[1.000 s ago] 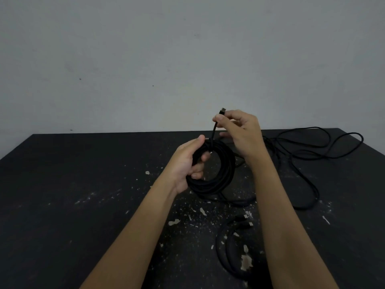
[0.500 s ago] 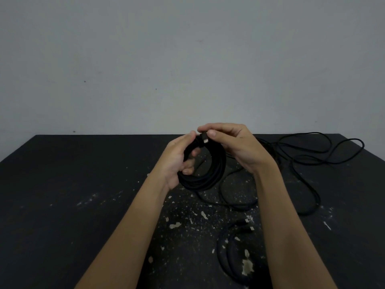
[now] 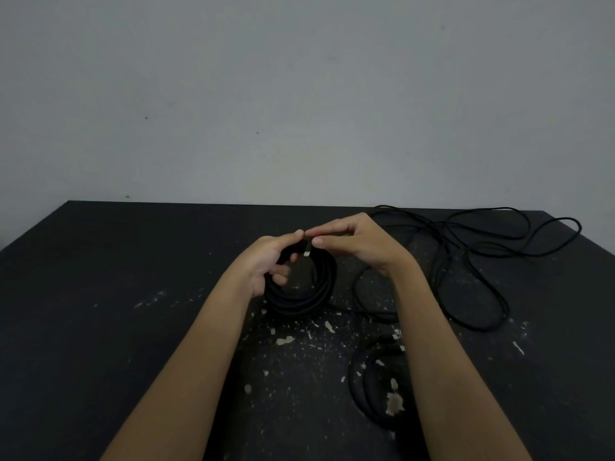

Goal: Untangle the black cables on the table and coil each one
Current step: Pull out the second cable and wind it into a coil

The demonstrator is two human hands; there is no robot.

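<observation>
My left hand grips a round black cable coil, held just above the black table. My right hand pinches that cable's end, and its silver plug points down into the top of the coil. A loose black cable sprawls in loops over the table's back right. A second coiled black cable lies flat near the front, partly hidden under my right forearm.
The table top is scuffed, with white paint chips scattered across its middle. A plain grey wall rises behind the far edge. The left half of the table holds no objects.
My right hand brought the cable end down from above the coil and now holds the plug against the coil's top. Both hands sank lower toward the table.
</observation>
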